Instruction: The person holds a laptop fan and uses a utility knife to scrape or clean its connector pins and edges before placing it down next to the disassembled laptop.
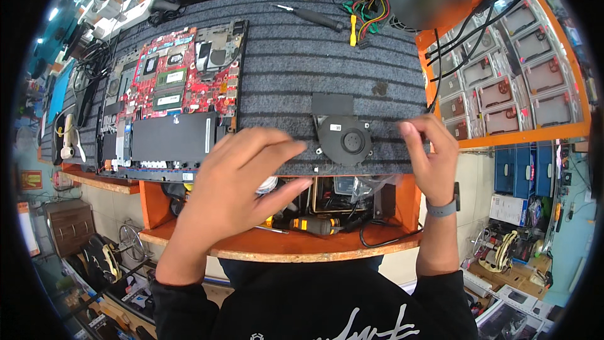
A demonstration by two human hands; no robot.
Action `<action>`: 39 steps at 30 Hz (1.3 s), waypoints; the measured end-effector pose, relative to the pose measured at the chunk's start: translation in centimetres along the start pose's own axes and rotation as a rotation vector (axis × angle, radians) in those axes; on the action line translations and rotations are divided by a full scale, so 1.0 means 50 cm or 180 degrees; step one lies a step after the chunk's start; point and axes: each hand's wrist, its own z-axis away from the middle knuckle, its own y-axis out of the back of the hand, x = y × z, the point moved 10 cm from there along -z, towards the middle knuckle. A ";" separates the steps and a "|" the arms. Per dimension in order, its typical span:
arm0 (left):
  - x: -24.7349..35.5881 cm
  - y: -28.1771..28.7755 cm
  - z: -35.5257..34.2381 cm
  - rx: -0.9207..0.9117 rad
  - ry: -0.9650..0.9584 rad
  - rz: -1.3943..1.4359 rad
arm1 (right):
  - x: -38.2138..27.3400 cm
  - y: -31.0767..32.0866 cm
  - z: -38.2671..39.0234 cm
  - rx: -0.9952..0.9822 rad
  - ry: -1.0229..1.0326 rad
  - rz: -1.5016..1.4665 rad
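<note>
My left hand (pixel 239 179) hovers at the front edge of the grey striped mat (pixel 280 82), fingers curved and apart, holding nothing. Left of centre lies an opened laptop (pixel 182 88) with a red circuit board and a black battery (pixel 170 135), partly behind that hand. A black blower fan (pixel 346 138) with a flat tab lies on the mat between my hands. My right hand (pixel 431 151) is just right of the fan, above the mat's edge, fingers loosely bent with nothing visible in them.
Behind lie a screwdriver (pixel 308 16) and coloured wires (pixel 365 19). At right, black cables (pixel 478 31) hang beside an orange-framed case (pixel 503 88) of small boxes. An orange shelf (pixel 277 249) below the mat holds tools. Cables (pixel 94 66) and small items crowd the left end.
</note>
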 end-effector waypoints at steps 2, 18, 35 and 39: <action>-0.008 0.029 0.063 -0.0248 0.0347 0.0069 | -0.035 0.002 0.029 -0.0153 -0.0058 -0.0012; -0.175 0.105 0.461 0.0651 0.1768 0.0458 | -0.228 -0.430 0.203 -0.2864 0.1045 0.0466; -0.152 0.084 0.443 0.0605 0.1359 -0.0369 | -0.131 -0.567 0.248 -0.2861 0.1476 0.1888; -0.152 0.073 0.434 0.0476 0.1313 -0.0238 | -0.158 -0.554 0.261 -0.3071 0.1904 0.1887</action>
